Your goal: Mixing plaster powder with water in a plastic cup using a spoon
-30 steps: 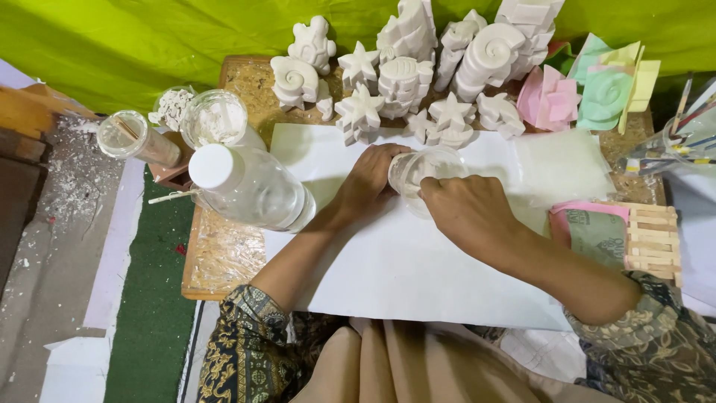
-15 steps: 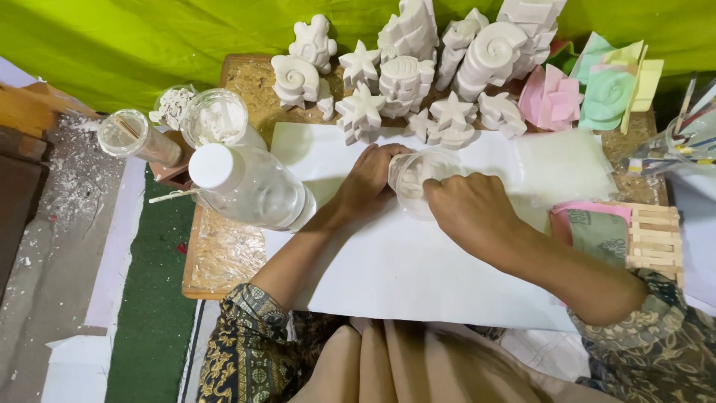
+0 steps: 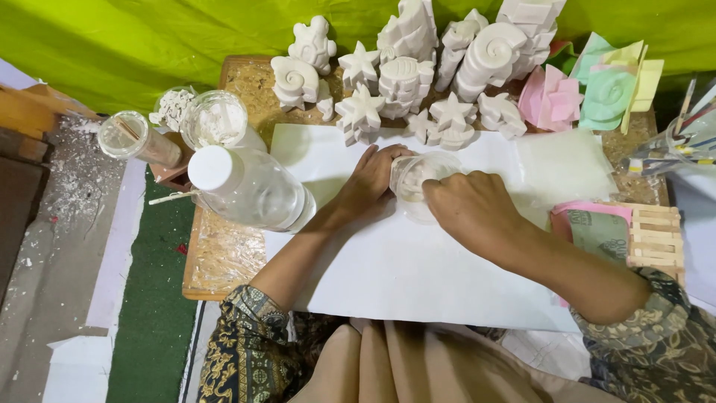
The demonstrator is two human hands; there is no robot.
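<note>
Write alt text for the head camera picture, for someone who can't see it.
Seen from above, a left hand and right hand hold a small clear cup on a white sheet covering a wooden board. White plaster figures, stars and shells, line the far edge; a clear bottle with a white cap stands at left.

A sheet [image 3: 418,276] lay on the surface [image 3: 224,254], nearest the person. On the sheet's far half stood a small cup [image 3: 418,183], with the left hand [image 3: 369,183] against its left side and the right hand [image 3: 473,209] against its right. Behind the sheet stood a row of plaster figures [image 3: 406,82]. Left of the sheet lay a bottle [image 3: 250,190] on its side, with two jars [image 3: 216,119] behind it. A slatted wooden piece [image 3: 655,233] lay at the sheet's right.
</note>
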